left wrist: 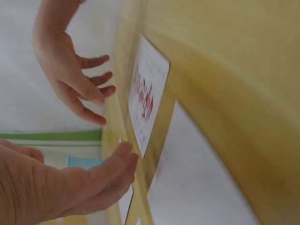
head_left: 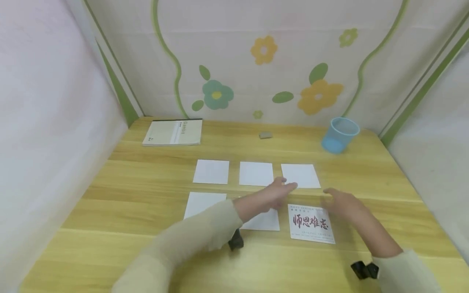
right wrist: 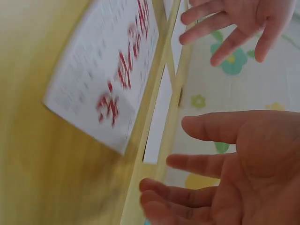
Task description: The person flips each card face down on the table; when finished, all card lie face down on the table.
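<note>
Several white square cards lie in two rows on the wooden table (head_left: 128,244). One card (head_left: 310,223) at the near right shows red brush characters, face up; it also appears in the wrist views (left wrist: 146,96) (right wrist: 108,75). My left hand (head_left: 278,192) hovers open, fingers straight, over the blank card (head_left: 263,220) in the near row's middle, its tips near the far right card (head_left: 300,176). My right hand (head_left: 340,202) hovers open just above the printed card's upper right corner. Neither hand holds anything.
A notebook (head_left: 173,132) lies at the far left of the table. A small grey eraser (head_left: 265,135) sits near the back wall. A blue mesh cup (head_left: 339,135) stands tilted at the far right. Walls close in on three sides.
</note>
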### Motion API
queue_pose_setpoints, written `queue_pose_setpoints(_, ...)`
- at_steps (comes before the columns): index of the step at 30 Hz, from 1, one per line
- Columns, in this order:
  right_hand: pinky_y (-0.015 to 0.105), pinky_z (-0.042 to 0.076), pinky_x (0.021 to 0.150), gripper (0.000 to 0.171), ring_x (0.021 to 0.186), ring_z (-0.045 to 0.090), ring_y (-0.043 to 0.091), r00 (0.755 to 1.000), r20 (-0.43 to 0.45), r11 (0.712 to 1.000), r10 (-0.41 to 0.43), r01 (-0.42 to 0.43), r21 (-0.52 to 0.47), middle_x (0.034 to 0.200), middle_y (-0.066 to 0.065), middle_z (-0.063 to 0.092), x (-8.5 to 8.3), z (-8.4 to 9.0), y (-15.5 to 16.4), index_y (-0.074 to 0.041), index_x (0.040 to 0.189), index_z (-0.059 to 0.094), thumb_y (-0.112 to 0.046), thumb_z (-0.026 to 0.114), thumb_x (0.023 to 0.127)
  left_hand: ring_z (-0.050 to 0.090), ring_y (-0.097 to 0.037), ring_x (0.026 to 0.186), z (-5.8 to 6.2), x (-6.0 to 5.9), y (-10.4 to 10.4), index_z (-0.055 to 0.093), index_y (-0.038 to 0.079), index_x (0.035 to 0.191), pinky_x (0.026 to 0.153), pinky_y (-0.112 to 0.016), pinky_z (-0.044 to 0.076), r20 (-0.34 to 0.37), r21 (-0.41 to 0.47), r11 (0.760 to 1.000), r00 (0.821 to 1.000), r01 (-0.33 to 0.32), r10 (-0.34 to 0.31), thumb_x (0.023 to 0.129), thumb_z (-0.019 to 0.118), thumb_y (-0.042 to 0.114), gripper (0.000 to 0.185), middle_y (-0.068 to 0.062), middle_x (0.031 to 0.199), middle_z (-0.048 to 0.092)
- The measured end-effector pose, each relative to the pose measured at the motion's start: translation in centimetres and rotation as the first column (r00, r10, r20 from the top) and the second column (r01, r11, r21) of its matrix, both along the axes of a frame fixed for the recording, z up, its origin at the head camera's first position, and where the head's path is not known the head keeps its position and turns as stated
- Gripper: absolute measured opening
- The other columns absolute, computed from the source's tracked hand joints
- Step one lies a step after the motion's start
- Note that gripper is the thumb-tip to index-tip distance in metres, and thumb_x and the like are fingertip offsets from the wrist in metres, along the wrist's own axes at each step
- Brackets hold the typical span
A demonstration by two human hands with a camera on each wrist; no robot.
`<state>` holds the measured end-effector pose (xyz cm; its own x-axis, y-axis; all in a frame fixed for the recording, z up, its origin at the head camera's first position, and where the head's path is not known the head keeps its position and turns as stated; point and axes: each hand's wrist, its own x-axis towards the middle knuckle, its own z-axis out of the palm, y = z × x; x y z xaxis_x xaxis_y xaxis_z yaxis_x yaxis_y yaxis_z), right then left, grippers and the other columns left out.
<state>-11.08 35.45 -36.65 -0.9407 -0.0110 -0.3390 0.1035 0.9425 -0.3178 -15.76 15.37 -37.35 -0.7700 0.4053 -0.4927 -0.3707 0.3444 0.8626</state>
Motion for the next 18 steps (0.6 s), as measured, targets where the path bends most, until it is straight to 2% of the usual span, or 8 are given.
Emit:
queue_pose_setpoints(3,0.065,0.037,0.084,0.061,0.109,0.040,0.058,1.000,0.008,1.000,0.006,-0.005,-0.022,0.124,0.039,0.041,1.8,-0.5,-1.0,0.011,0.133,0.035,-0.030,0.055,0.091,0.040,-0.053,0.113,0.4,2.2,-0.6,0.027,0.003,0.141,0.091,-0.060,0.038,0.142,0.105,0.994,0.990,-0.013,-0.002,0.095,0.047,0.038,0.062,-0.031,0.133,0.034)
queue_pose_setpoints(6,0.064,0.038,0.084,0.065,0.110,0.041,0.056,1.000,-0.007,0.997,-0.001,0.000,-0.073,0.126,0.039,0.041,2.8,-1.1,-1.9,0.011,0.135,0.032,-0.030,0.056,0.090,0.031,-0.056,0.119,0.4,3.5,-0.5,0.023,0.002,0.142,0.095,-0.064,0.030,0.201,0.163,0.986,0.980,-0.023,-0.010,0.095,0.045,0.037,0.062,-0.031,0.135,0.029)
queue_pose_setpoints(9,0.063,0.038,0.085,0.069,0.111,0.041,0.055,0.999,-0.032,0.995,-0.005,0.002,-0.095,0.126,0.040,0.040,3.2,-1.3,-2.7,0.013,0.135,0.030,-0.034,0.055,0.091,0.029,-0.054,0.121,0.1,4.2,0.1,0.023,0.005,0.142,0.099,-0.061,0.027,0.243,0.218,0.971,0.969,-0.103,0.048,0.094,0.048,0.034,0.061,-0.025,0.136,0.029)
queue_pose_setpoints(12,0.063,0.037,0.085,0.075,0.111,0.040,0.056,0.999,-0.040,0.996,-0.006,0.003,-0.084,0.126,0.040,0.039,3.4,-1.2,-3.4,0.013,0.135,0.029,-0.044,0.051,0.092,0.029,-0.053,0.121,-0.2,4.4,0.5,0.025,0.002,0.141,0.099,-0.060,0.027,0.331,0.253,0.936,0.931,-0.242,0.152,0.092,0.051,0.032,0.062,-0.030,0.134,0.032)
queue_pose_setpoints(14,0.063,0.037,0.084,0.081,0.112,0.040,0.056,0.999,-0.034,0.997,-0.005,0.003,-0.078,0.127,0.039,0.039,3.4,-1.2,-3.7,0.012,0.136,0.027,-0.051,0.047,0.091,0.033,-0.052,0.119,-0.5,4.3,0.6,0.028,-0.001,0.140,0.097,-0.061,0.029,0.390,0.253,0.909,0.894,-0.332,0.218,0.091,0.051,0.032,0.063,-0.032,0.128,0.036)
queue_pose_setpoints(16,0.063,0.038,0.082,0.086,0.111,0.041,0.055,1.000,-0.015,0.997,-0.007,0.006,-0.080,0.128,0.038,0.039,3.4,-1.2,-3.9,0.011,0.138,0.024,-0.058,0.043,0.090,0.040,-0.049,0.114,-0.7,4.2,0.6,0.031,-0.005,0.136,0.094,-0.061,0.033,0.430,0.240,0.883,0.859,-0.404,0.276,0.090,0.051,0.034,0.064,-0.033,0.121,0.041)
queue_pose_setpoints(17,0.062,0.039,0.081,0.088,0.110,0.042,0.055,1.000,-0.006,0.996,-0.005,0.005,-0.087,0.128,0.038,0.039,3.4,-1.1,-4.0,0.010,0.140,0.022,-0.060,0.041,0.089,0.044,-0.045,0.110,-0.8,4.1,0.6,0.033,-0.007,0.134,0.092,-0.059,0.038,0.443,0.237,0.872,0.847,-0.428,0.295,0.090,0.052,0.035,0.064,-0.030,0.117,0.044)
queue_pose_setpoints(18,0.061,0.041,0.078,0.089,0.108,0.045,0.054,1.000,0.005,0.995,-0.004,0.004,-0.099,0.128,0.038,0.040,3.4,-1.1,-4.1,0.008,0.140,0.021,-0.062,0.040,0.089,0.048,-0.040,0.104,-0.9,4.0,0.5,0.038,-0.007,0.131,0.089,-0.054,0.042,0.451,0.242,0.866,0.841,-0.438,0.299,0.090,0.050,0.035,0.060,-0.027,0.113,0.047)
